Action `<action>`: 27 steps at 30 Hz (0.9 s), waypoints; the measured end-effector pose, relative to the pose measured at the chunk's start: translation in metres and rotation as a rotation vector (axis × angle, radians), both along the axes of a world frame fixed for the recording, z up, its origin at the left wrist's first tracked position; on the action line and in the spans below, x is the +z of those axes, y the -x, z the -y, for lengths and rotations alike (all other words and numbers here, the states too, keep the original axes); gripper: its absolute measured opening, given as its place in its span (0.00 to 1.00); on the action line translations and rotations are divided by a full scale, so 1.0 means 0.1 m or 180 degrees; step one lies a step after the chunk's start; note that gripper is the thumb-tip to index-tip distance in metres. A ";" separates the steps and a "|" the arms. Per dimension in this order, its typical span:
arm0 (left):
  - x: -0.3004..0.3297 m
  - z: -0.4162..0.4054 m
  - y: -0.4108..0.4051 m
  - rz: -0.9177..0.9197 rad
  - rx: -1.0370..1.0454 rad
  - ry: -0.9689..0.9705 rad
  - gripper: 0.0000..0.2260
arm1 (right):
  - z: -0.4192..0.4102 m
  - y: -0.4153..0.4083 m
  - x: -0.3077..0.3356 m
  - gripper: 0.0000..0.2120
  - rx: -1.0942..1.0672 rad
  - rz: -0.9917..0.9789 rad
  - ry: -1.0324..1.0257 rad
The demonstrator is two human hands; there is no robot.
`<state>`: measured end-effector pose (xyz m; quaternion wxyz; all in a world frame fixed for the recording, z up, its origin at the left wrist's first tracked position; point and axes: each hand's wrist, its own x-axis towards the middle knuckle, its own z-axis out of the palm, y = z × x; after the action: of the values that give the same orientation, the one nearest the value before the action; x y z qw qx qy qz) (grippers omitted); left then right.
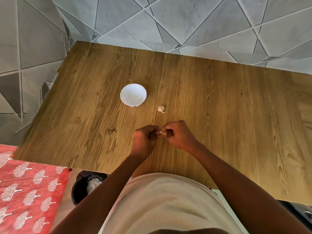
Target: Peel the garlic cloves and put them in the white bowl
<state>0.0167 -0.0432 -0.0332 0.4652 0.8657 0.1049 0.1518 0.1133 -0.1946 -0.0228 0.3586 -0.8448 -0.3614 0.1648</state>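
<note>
Head view, steeply down onto table [219,102]

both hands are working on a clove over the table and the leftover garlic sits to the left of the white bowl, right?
Not quite. In the head view the leftover garlic lies right of the white bowl, nearer the person. The left hand and right hand do pinch a clove over the table.

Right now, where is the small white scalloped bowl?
In the head view, the small white scalloped bowl sits on the wooden table, left of the garlic piece, beyond both hands.
</note>
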 end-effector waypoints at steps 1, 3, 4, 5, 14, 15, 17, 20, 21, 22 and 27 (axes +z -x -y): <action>0.01 -0.01 -0.01 -0.0226 0.0024 0.0227 0.10 | 0.00 -0.01 0.01 0.08 0.0113 0.0139 0.0089; 0.02 -0.05 -0.05 -0.0725 0.0070 0.0816 0.08 | 0.00 -0.03 0.01 0.08 0.0264 0.0351 0.0197; 0.01 -0.08 -0.07 -0.0915 0.0115 0.1144 0.08 | -0.01 -0.04 0.01 0.07 0.0302 0.0404 0.0261; 0.00 -0.10 -0.08 -0.1050 0.0183 0.1450 0.08 | -0.02 -0.03 0.01 0.07 0.0305 0.0421 0.0369; -0.08 -0.21 -0.03 -0.1096 0.0493 0.1907 0.04 | -0.03 0.04 -0.20 0.07 -0.0447 -0.0022 0.0606; -0.09 -0.20 -0.03 -0.1085 0.0473 0.1780 0.05 | -0.03 0.04 -0.21 0.05 -0.0430 -0.0035 0.0580; -0.11 -0.16 -0.03 -0.1073 0.0439 0.1502 0.06 | -0.02 0.03 -0.23 0.06 -0.0404 -0.0155 0.0478; -0.16 -0.13 -0.05 -0.0972 0.0386 0.1126 0.07 | -0.04 0.06 -0.17 0.13 -0.0617 -0.0565 0.0175; -0.16 -0.12 -0.05 -0.0930 0.0362 0.1042 0.07 | -0.05 0.08 -0.14 0.14 -0.0720 -0.0725 0.0069; -0.16 -0.11 -0.05 -0.0898 0.0344 0.0974 0.07 | -0.07 0.10 -0.12 0.14 -0.0823 -0.0862 -0.0031; -0.09 -0.04 -0.05 -0.0716 0.0177 0.0766 0.09 | -0.08 0.13 -0.08 0.08 -0.1217 -0.1059 -0.0413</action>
<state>0.0221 -0.0394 -0.0422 0.5466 0.8120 0.1976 0.0530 0.1002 -0.1866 -0.0310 0.4912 -0.8342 -0.1411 0.2071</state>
